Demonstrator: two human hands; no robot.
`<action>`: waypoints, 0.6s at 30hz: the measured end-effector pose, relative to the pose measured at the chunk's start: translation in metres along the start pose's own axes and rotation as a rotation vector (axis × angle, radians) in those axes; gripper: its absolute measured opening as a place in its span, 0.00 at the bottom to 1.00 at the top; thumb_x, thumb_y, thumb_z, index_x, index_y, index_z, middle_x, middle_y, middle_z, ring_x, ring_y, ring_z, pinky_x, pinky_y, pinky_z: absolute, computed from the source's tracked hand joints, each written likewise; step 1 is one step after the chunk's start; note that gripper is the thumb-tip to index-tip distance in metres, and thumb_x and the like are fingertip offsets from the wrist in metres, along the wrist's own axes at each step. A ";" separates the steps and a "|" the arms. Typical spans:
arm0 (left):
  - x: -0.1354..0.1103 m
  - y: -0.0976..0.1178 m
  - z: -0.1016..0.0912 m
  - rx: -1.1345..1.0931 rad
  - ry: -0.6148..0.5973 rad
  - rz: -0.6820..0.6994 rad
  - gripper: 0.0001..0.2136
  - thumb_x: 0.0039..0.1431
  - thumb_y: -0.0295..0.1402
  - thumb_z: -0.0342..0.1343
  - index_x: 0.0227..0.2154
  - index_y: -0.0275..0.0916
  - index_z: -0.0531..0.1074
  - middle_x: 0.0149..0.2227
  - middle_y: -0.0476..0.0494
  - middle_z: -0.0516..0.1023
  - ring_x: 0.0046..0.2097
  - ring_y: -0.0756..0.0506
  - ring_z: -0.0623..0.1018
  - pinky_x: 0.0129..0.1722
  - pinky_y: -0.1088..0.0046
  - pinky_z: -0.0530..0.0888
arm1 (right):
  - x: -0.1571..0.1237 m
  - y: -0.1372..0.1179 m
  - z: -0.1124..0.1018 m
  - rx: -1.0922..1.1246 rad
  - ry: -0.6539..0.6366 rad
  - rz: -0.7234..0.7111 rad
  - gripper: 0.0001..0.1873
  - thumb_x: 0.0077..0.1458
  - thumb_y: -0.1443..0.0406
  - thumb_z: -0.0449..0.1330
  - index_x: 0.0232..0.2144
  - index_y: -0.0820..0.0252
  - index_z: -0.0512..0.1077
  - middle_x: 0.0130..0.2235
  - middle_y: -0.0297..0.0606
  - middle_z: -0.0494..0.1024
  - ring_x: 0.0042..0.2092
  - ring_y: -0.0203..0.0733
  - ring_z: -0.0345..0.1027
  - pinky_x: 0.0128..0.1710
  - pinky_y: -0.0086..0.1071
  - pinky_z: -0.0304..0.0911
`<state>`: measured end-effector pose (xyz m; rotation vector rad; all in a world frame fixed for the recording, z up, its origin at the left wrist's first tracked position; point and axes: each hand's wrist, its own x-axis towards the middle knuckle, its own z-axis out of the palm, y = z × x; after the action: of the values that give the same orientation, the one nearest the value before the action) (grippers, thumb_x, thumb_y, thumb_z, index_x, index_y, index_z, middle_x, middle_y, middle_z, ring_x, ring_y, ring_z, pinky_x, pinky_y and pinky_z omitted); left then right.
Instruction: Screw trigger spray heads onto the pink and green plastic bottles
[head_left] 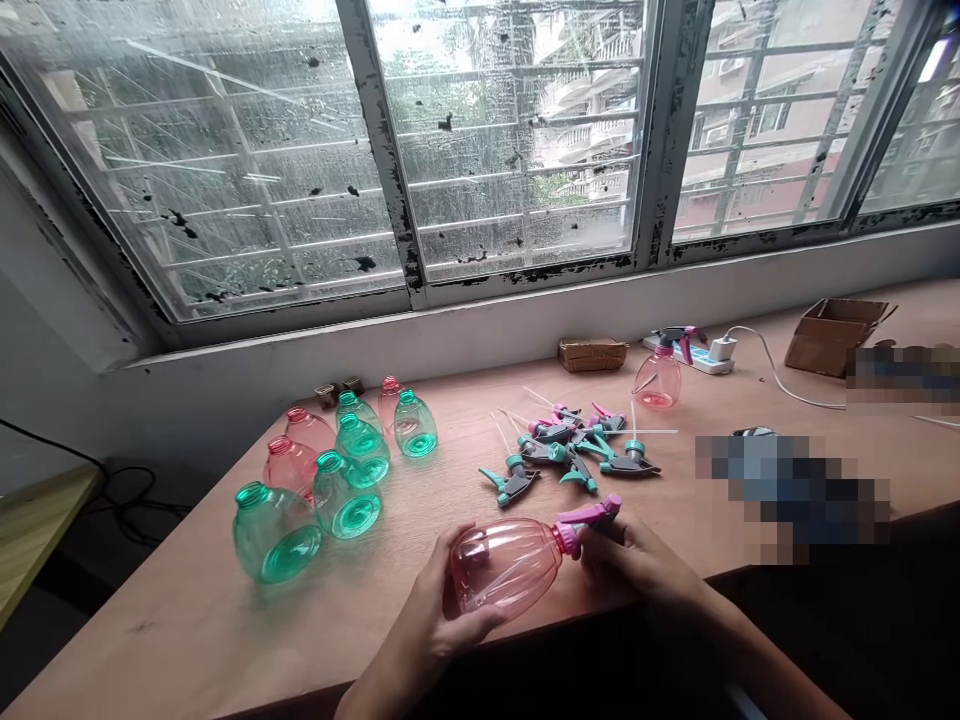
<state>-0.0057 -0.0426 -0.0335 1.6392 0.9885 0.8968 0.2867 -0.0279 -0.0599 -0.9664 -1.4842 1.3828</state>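
Note:
A clear pink spray bottle [510, 565] lies tilted on its side just above the table's front edge. My left hand [439, 620] is wrapped round its base end. At the neck, my right hand [626, 555] grips the pink-collared trigger sprayer head [589, 515], which sits on the bottle; some of those fingers are hidden behind it. Beyond the bottle lies a pile of loose trigger sprayer heads [574, 455], grey with teal or pink parts and thin white tubes. Several green bottles [277, 535] and pink bottles [291, 462] without heads stand upright to the left.
Another pink spray bottle [658, 380] with its head on stands at the back, beside a power strip [705, 358] with a white plug and cable. A small brown box [592, 355] lies by the wall. An open carton [829, 335] and blurred-out items are on the right.

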 end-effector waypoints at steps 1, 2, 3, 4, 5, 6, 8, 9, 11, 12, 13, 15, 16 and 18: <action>0.000 -0.001 0.001 0.024 0.010 0.012 0.38 0.52 0.45 0.70 0.61 0.42 0.58 0.60 0.33 0.69 0.59 0.32 0.72 0.60 0.55 0.69 | 0.000 -0.001 0.000 -0.018 0.009 0.006 0.25 0.60 0.45 0.60 0.29 0.62 0.74 0.23 0.36 0.76 0.26 0.39 0.67 0.28 0.30 0.57; -0.001 -0.001 0.001 0.049 0.021 0.024 0.37 0.52 0.44 0.70 0.61 0.42 0.59 0.60 0.33 0.69 0.60 0.32 0.72 0.61 0.55 0.68 | 0.000 -0.002 0.001 -0.034 0.019 0.019 0.26 0.60 0.44 0.59 0.28 0.62 0.73 0.22 0.35 0.76 0.25 0.38 0.66 0.27 0.30 0.56; -0.001 -0.001 0.001 0.075 0.032 0.034 0.37 0.52 0.44 0.70 0.60 0.42 0.59 0.61 0.34 0.69 0.60 0.32 0.72 0.61 0.55 0.68 | 0.001 -0.003 0.003 -0.046 0.028 0.033 0.26 0.60 0.44 0.58 0.28 0.62 0.73 0.20 0.35 0.75 0.24 0.38 0.65 0.25 0.30 0.55; -0.001 -0.001 0.001 0.099 0.041 0.043 0.37 0.52 0.45 0.70 0.60 0.42 0.59 0.61 0.34 0.69 0.60 0.32 0.72 0.61 0.56 0.68 | 0.001 -0.004 0.005 -0.046 0.040 0.044 0.27 0.60 0.43 0.58 0.27 0.61 0.72 0.19 0.33 0.73 0.22 0.37 0.64 0.24 0.29 0.53; -0.001 0.000 0.001 0.124 0.047 0.049 0.37 0.52 0.45 0.69 0.60 0.42 0.59 0.61 0.34 0.69 0.59 0.32 0.72 0.61 0.56 0.68 | 0.002 -0.006 0.008 -0.033 0.050 0.050 0.28 0.59 0.42 0.58 0.26 0.61 0.70 0.18 0.32 0.72 0.20 0.36 0.62 0.22 0.29 0.52; -0.001 0.001 0.001 0.152 0.048 0.057 0.37 0.53 0.46 0.68 0.60 0.42 0.59 0.60 0.34 0.69 0.59 0.32 0.72 0.61 0.57 0.68 | 0.003 -0.006 0.011 -0.009 0.061 0.053 0.28 0.58 0.42 0.58 0.24 0.60 0.68 0.17 0.31 0.70 0.19 0.35 0.61 0.21 0.29 0.51; -0.002 0.002 0.001 0.218 0.032 0.080 0.36 0.56 0.50 0.65 0.61 0.42 0.57 0.60 0.34 0.70 0.60 0.32 0.71 0.61 0.56 0.68 | 0.004 -0.008 0.015 0.043 0.100 0.045 0.28 0.57 0.41 0.59 0.23 0.58 0.65 0.17 0.28 0.67 0.17 0.34 0.59 0.18 0.29 0.50; -0.002 0.002 0.000 0.257 0.015 0.095 0.35 0.59 0.51 0.62 0.62 0.42 0.56 0.61 0.34 0.69 0.61 0.32 0.70 0.61 0.55 0.67 | 0.004 -0.010 0.015 0.048 0.130 0.025 0.28 0.57 0.42 0.60 0.23 0.58 0.65 0.17 0.28 0.67 0.17 0.35 0.60 0.19 0.29 0.52; -0.003 0.001 0.000 0.346 -0.037 0.130 0.35 0.62 0.54 0.56 0.66 0.45 0.53 0.65 0.35 0.65 0.64 0.32 0.67 0.64 0.54 0.64 | 0.002 -0.016 0.010 0.002 0.227 -0.051 0.26 0.57 0.43 0.61 0.23 0.58 0.69 0.18 0.31 0.69 0.20 0.38 0.64 0.22 0.32 0.58; -0.004 0.000 0.000 0.390 -0.067 0.150 0.36 0.63 0.55 0.54 0.67 0.47 0.50 0.67 0.37 0.62 0.65 0.32 0.65 0.65 0.53 0.62 | 0.000 -0.020 0.003 -0.038 0.297 -0.104 0.25 0.56 0.44 0.62 0.24 0.58 0.71 0.18 0.33 0.71 0.22 0.40 0.66 0.26 0.33 0.61; -0.004 -0.001 0.001 0.429 -0.091 0.169 0.37 0.63 0.56 0.52 0.69 0.49 0.47 0.69 0.38 0.59 0.67 0.32 0.63 0.66 0.53 0.61 | -0.003 -0.026 -0.007 -0.072 0.391 -0.160 0.24 0.55 0.44 0.63 0.25 0.58 0.74 0.19 0.34 0.73 0.24 0.42 0.67 0.28 0.34 0.63; -0.004 -0.004 0.001 0.485 -0.120 0.193 0.39 0.63 0.57 0.52 0.70 0.52 0.41 0.71 0.40 0.54 0.68 0.33 0.61 0.67 0.54 0.60 | -0.009 -0.040 -0.033 -0.127 0.637 -0.252 0.24 0.51 0.44 0.66 0.26 0.58 0.76 0.20 0.36 0.74 0.24 0.43 0.68 0.29 0.36 0.64; -0.004 -0.004 0.001 0.502 -0.124 0.193 0.40 0.63 0.56 0.52 0.70 0.52 0.40 0.71 0.41 0.52 0.68 0.33 0.60 0.67 0.54 0.60 | -0.012 -0.049 -0.050 -0.163 0.781 -0.287 0.23 0.50 0.44 0.67 0.28 0.59 0.77 0.21 0.36 0.75 0.23 0.42 0.67 0.28 0.36 0.63; -0.004 -0.002 0.001 0.536 -0.125 0.174 0.38 0.65 0.54 0.51 0.71 0.51 0.41 0.71 0.41 0.52 0.68 0.34 0.60 0.67 0.54 0.60 | -0.016 -0.068 -0.087 -0.282 1.079 -0.356 0.23 0.49 0.46 0.69 0.30 0.61 0.79 0.23 0.38 0.76 0.22 0.41 0.67 0.28 0.38 0.64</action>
<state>-0.0067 -0.0467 -0.0364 2.2320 1.0677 0.6606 0.3758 -0.0205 0.0077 -1.2518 -0.9229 0.2520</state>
